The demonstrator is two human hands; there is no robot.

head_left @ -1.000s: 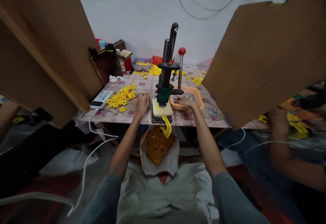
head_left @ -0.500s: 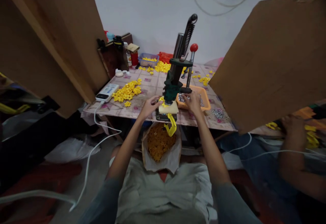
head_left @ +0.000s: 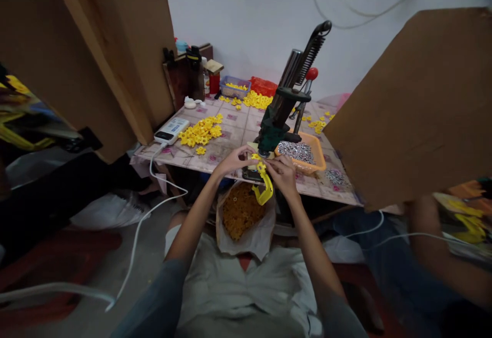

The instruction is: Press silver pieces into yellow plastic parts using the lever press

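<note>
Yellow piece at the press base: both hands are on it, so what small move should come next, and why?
Probably seat the yellow piece squarely on the pale block under the press, then draw the fingers clear. The left hand and right hand pinch it at the block's front edge, right below the ram, and the red-knobbed lever stands untouched.

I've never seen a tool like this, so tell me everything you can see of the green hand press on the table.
The green hand press stands near the table's front edge, leaning in this view. It looks like painted metal: a dark green frame, a steel column, a black coil spring on top and a lever with a red knob. Its base sits on a pale block. Both the left hand and right hand meet at its foot around a small yellow part. An orange tray lies beside it.
</note>
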